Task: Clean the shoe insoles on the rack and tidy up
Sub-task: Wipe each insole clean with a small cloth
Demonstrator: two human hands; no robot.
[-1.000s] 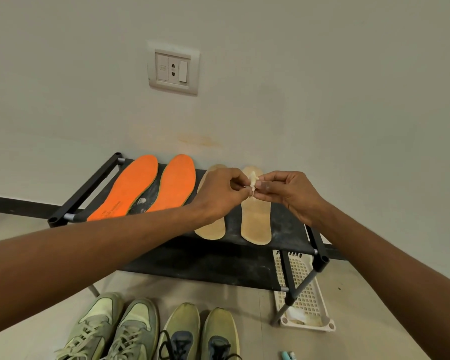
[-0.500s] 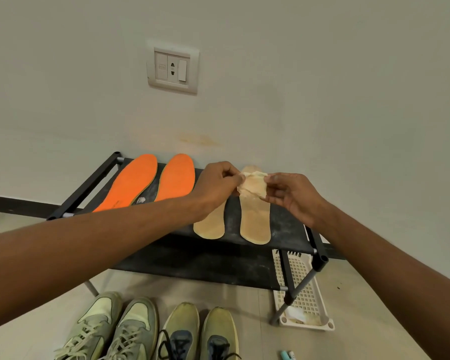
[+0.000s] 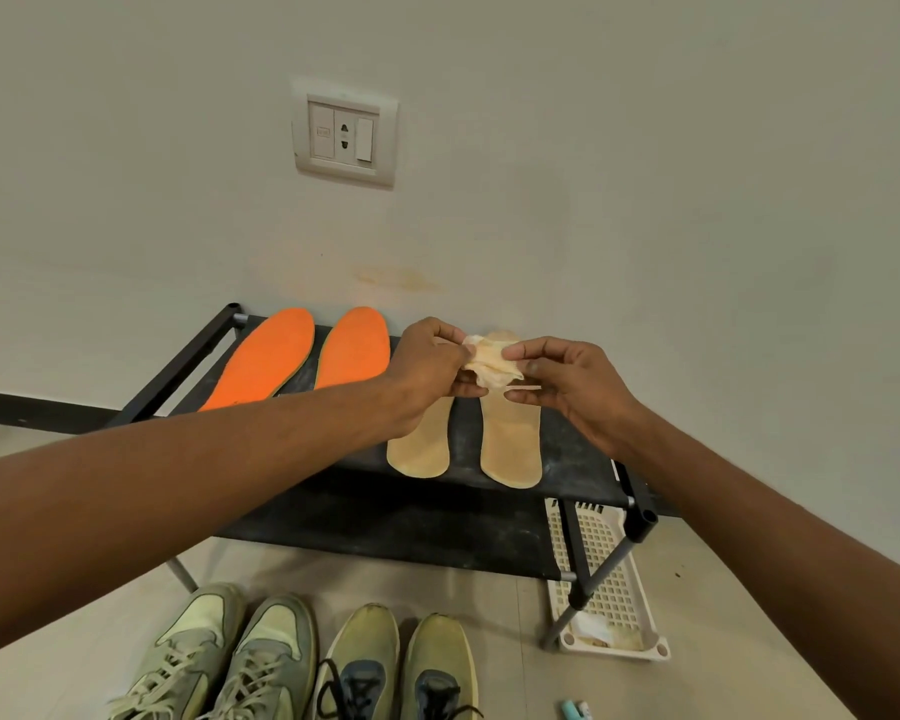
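Both hands are held above the right part of the rack (image 3: 583, 478) and they grasp one small crumpled wipe (image 3: 491, 362) between them. The left hand (image 3: 430, 371) pinches the left edge of the wipe with thumb and curled fingers, and the right hand (image 3: 567, 379) pinches the right edge in the same way, so the wipe is a little stretched between the two hands. The wipe is pale, with a light orange tint, and it hangs in the air over the toe ends of the two tan insoles (image 3: 510, 439). These tan insoles lie flat side by side on the top shelf of the rack, with their heels toward the person. To the left of them, on the same shelf, two orange insoles (image 3: 354, 348) lie side by side, and the left forearm covers their near ends. The rack is black and it stands against a light wall with a socket plate (image 3: 344, 133) above it. On the floor in front of the rack stand four shoes (image 3: 302, 662) in a row, two grey-green with pale laces and two yellow-green with dark laces. A white perforated tray (image 3: 606, 589) lies on the floor beside the right legs of the rack, partly under it. At the bottom edge, a small blue and white thing (image 3: 575, 710) lies on the floor; I cannot tell what it is.
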